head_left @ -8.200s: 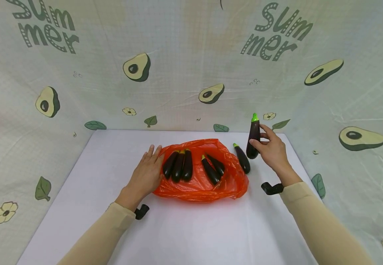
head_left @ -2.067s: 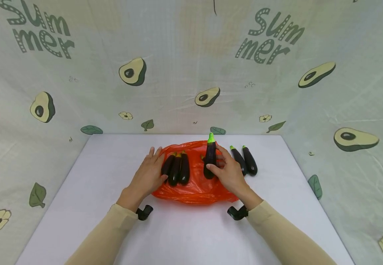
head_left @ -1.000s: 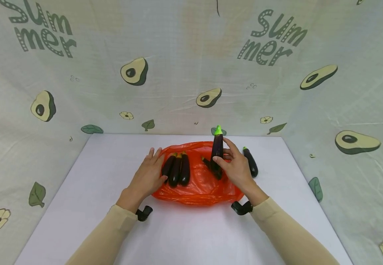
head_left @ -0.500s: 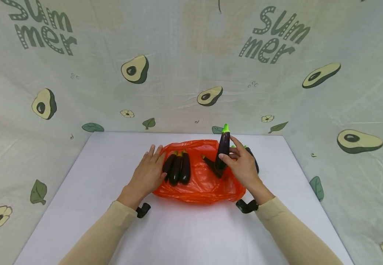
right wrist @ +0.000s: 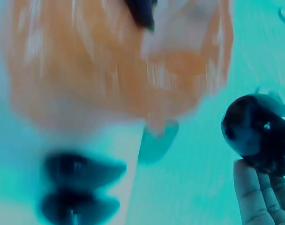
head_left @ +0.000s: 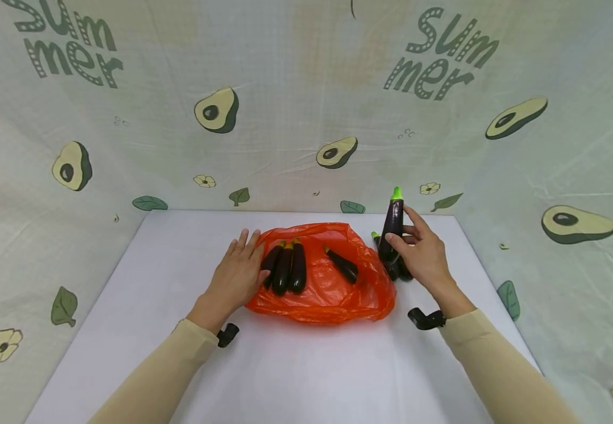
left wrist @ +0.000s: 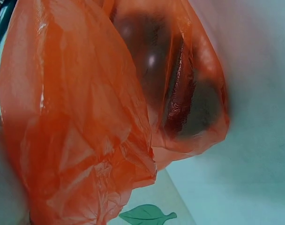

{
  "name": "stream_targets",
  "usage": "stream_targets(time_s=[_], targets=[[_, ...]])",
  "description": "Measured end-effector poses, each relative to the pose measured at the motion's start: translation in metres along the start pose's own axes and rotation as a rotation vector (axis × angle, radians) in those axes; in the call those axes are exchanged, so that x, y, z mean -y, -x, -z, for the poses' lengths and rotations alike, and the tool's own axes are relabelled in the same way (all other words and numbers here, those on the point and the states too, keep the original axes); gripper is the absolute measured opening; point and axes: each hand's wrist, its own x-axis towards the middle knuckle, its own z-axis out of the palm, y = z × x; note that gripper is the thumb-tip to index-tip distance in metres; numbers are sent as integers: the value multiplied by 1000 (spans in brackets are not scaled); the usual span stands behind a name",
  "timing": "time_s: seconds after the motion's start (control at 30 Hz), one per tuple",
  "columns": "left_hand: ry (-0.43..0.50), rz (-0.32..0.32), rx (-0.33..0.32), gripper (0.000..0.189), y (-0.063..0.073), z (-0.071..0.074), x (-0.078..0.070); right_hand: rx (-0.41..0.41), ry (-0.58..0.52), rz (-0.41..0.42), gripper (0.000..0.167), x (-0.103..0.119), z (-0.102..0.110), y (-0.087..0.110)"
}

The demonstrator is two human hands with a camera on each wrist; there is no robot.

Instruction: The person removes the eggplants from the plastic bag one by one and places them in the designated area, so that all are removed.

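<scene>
My right hand [head_left: 427, 253] grips a dark purple eggplant [head_left: 393, 227] with a bright green stem, held upright past the right edge of the red plastic bag [head_left: 322, 316]. In the right wrist view the eggplant's rounded end [right wrist: 255, 129] shows above the fingertips [right wrist: 248, 180]. My left hand [head_left: 234, 274] lies on the bag's left side with fingers stretched out. Three eggplants [head_left: 283, 270] sit side by side in the bag near it, and a single eggplant [head_left: 342, 265] lies at the bag's right. Through the film, the left wrist view shows dark eggplants [left wrist: 149, 61].
Two more eggplants [head_left: 404, 272] lie on the white table [head_left: 306, 377] to the right of the bag, partly hidden behind the held one; the right wrist view shows both [right wrist: 84, 169]. A curtain [head_left: 285, 70] printed with avocados surrounds the table at back and sides.
My right hand has lifted an eggplant out of the bag's right part and carried it rightward over the two on the table. My left hand has stayed at the bag.
</scene>
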Motion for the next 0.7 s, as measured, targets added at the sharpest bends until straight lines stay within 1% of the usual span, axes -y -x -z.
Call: stream_targets(time_s=[0.13,0.27,0.47,0.53,0.7], targets=[[2,0,-9,74,2,0,0,-41,55,-15,76,-19,24,-13],[4,-13,-21,72,2,1,0,-37,114,-58,76,-45,38,-25],[9,-4,-13,73,3,3,-2,48,186,-124,77,-78,43,-32],[15,-1,-7,74,3,3,-3,70,194,-133,77,-85,43,-33],[26,9,6,74,5,2,-3,94,203,-150,75,-99,42,-33]])
